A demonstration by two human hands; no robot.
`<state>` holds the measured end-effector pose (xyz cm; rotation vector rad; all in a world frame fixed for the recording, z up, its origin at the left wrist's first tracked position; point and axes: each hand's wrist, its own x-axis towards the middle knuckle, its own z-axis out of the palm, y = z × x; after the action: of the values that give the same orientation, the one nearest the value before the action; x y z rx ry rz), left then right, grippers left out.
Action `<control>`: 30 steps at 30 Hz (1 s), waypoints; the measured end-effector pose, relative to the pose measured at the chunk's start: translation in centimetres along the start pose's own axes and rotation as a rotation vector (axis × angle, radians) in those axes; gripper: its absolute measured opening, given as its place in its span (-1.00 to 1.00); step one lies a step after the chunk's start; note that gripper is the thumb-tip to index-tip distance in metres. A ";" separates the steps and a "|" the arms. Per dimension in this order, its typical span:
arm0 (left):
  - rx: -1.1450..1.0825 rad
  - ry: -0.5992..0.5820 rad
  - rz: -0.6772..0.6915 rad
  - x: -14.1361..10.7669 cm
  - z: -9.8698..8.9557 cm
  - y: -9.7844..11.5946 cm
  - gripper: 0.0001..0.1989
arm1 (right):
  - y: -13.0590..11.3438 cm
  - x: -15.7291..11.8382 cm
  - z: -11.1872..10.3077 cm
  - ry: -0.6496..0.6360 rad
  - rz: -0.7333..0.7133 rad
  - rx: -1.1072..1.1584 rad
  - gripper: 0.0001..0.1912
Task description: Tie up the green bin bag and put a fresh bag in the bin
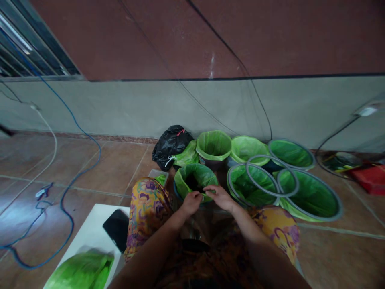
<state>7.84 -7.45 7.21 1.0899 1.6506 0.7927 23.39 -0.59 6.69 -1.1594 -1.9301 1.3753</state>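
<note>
Between my knees stands a bin lined with a green plastic bag [182, 184], its inside dark. At the near rim my left hand [191, 202] is closed, thumb and fingers pinching the bag's folded edge. Just beside it my right hand [221, 197] is curled over the same edge, fingertips together on the plastic. The two hands almost touch. A loose grey ring [249, 176] lies to the right, across two lined bins with grey rims, the nearer-left bin [231, 185] and the right bin [338, 206].
Behind stand more lined bins [214, 154], a tied black bag [168, 146] and a green bag [188, 154]. At my left, a white surface [90, 224] carries a phone [116, 229] and green bags [82, 271]. A blue cable [72, 224] crosses the floor. A red object [368, 178] lies far right.
</note>
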 end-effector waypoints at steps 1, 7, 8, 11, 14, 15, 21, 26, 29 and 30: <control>-0.026 -0.004 -0.019 -0.1 0.1 -0.1 -0.76 | -0.1 -0.1 -0.1 0.098 -0.010 -0.035 -0.77; -0.326 -0.035 -0.121 -0.3 0.1 0.0 -0.83 | -1.2 -1.9 0.2 0.254 0.013 -0.210 -0.78; -0.383 -0.042 -0.132 -0.3 0.1 0.0 -0.83 | -1.3 -2.2 0.5 0.194 0.046 -0.207 -0.76; -0.500 -0.067 -0.148 -0.5 0.2 0.2 -0.82 | -1.1 -2.4 1.5 0.094 0.126 -0.160 -0.72; -0.482 -0.106 -0.164 -0.6 0.1 0.2 -0.83 | -0.7 -2.0 2.0 0.079 0.140 -0.093 -0.72; -0.416 -0.101 -0.153 -0.6 0.1 0.1 -0.84 | -0.7 -1.9 2.0 0.082 0.140 -0.087 -0.73; -0.103 0.107 -0.081 0.3 -1.0 -0.8 -0.73 | -2.7 -3.4 2.0 0.208 0.287 0.274 -0.78; 0.047 0.098 -0.025 0.2 -1.8 -1.3 -0.82 | -4.6 -6.8 2.9 0.242 0.300 0.714 -0.72; 0.150 0.154 0.002 0.5 -2.3 -1.3 -0.83 | -4.4 -7.3 3.5 0.304 0.352 0.701 -0.73; 0.165 0.202 -0.015 0.9 -2.6 -1.3 -0.76 | -4.0 -7.1 3.7 0.332 0.397 0.736 -0.74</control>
<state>4.84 -7.16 6.61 1.1396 1.9204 0.7885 22.75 -9.05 9.64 -1.2995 -0.8553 1.7418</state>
